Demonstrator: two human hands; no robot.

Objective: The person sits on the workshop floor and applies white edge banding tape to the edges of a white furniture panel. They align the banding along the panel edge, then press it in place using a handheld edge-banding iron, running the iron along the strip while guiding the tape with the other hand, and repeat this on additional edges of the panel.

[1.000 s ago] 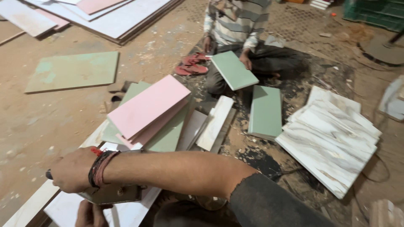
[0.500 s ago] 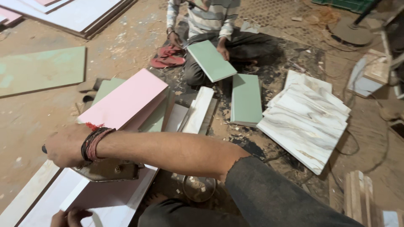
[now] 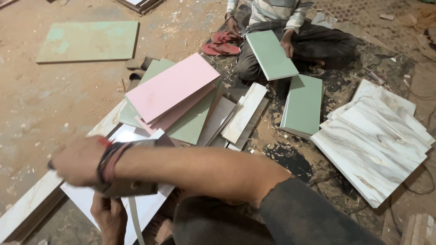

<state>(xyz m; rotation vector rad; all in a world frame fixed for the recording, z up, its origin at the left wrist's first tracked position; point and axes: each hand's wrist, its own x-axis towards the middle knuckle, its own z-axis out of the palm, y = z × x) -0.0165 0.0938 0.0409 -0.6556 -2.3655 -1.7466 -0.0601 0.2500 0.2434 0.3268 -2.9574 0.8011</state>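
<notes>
My right hand [image 3: 77, 161] reaches across from the right, blurred, with dark and red bands on its wrist. Its fingers are closed around a small dark tool whose tip [image 3: 50, 165] sticks out on the left. Under that wrist sits a grey-brown block [image 3: 129, 187] on a white panel [image 3: 150, 206]. My left hand [image 3: 108, 218] lies low on the white panel beside a thin pale strip [image 3: 135, 220]; its grip is hidden. Just beyond lies a fanned stack with a pink panel [image 3: 170, 86] on top.
A seated person [image 3: 290, 18] at the top holds a green panel [image 3: 271, 54], with red sandals [image 3: 222, 45] beside. A green stack [image 3: 303, 105], marbled panels [image 3: 379, 140], pale strips [image 3: 243, 113] and a large green sheet [image 3: 88, 41] lie on the dusty floor.
My right hand has shifted slightly right and down over the white panel, and my left hand has come further into view. The seated person keeps holding the green panel.
</notes>
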